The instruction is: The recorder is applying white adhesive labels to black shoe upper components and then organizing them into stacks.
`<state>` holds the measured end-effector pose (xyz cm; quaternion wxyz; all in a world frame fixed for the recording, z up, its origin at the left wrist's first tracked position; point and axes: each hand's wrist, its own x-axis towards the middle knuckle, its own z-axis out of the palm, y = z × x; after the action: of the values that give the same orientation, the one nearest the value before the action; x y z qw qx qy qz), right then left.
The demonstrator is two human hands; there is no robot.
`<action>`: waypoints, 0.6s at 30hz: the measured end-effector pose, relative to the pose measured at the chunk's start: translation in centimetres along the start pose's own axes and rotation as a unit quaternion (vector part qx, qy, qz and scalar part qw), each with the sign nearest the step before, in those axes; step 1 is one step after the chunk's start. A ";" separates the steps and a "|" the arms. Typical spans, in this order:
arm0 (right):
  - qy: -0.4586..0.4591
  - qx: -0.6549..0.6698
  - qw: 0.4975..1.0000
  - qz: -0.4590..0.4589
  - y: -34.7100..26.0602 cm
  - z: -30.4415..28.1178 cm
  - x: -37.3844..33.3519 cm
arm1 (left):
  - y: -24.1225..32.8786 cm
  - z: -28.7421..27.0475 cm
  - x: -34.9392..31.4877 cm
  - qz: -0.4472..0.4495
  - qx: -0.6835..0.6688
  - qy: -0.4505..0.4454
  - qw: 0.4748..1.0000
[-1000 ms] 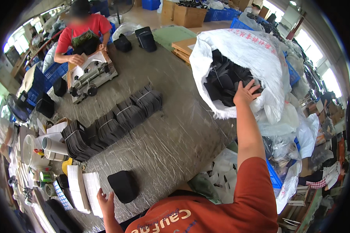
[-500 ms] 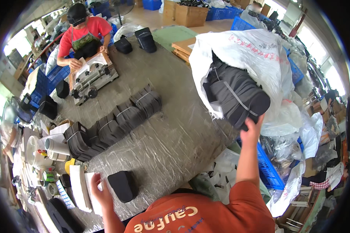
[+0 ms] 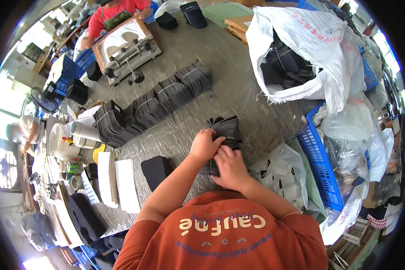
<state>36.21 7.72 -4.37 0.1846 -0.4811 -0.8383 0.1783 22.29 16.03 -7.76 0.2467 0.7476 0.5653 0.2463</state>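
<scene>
- Left hand (image 3: 205, 145) and right hand (image 3: 229, 165): fingers clamped on stack of flat black foam pieces (image 3: 227, 131).
- Stack's long axis runs away from the body; hands grip its near end.

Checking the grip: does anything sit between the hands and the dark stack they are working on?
Nothing visible does. The left hand and right hand both rest directly on the dark stack on the table; the other bundles lie farther off.
</scene>
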 end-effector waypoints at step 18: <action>-0.079 0.073 0.992 0.065 5.6 2.1 6.8 | -4.9 -2.3 -0.3 -0.216 -0.771 -0.131 0.585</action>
<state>36.15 16.01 -7.89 0.1409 -0.5038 -0.8020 0.2882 17.18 17.17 -9.24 0.8479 0.1569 0.2698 0.4285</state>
